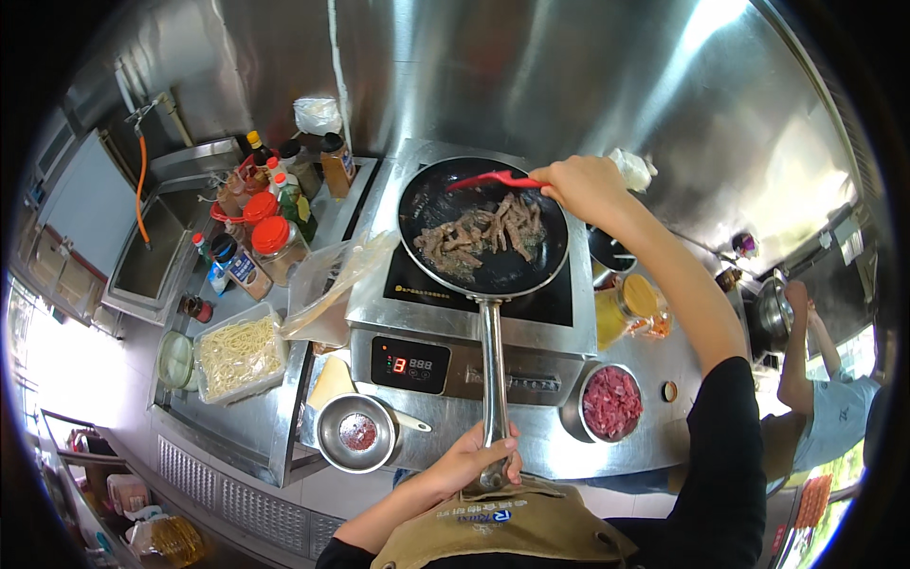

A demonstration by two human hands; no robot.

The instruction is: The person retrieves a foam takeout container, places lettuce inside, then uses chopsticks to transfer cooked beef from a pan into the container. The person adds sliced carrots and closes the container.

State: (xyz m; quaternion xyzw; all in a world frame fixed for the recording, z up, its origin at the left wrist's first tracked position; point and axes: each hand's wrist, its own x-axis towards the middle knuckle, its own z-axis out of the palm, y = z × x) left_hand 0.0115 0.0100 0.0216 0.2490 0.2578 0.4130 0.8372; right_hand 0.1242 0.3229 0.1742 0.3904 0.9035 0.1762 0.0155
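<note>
A black frying pan (434, 267) stands on an induction cooker (544, 320) whose panel is lit. My left hand (483, 459) grips the pan's metal handle close to my apron. Browned meat strips (490, 231) lie in the middle and right of the pan. Over the far right rim, my right hand (583, 186) holds a red spatula (498, 179), its blade above the far side of the pan, apart from the meat. Right of the cooker, raw red meat (611, 402) fills a steel bowl (586, 423). A second steel bowl (355, 462) at front left has a little reddish residue.
Left are a plastic tub of noodles (242, 353), a plastic bag (330, 284), and seasoning jars (274, 245) and bottles. A yellow-lidded jar (625, 309) stands right of the cooker. A steel wall (469, 78) rises behind. Another person (832, 412) works at the far right.
</note>
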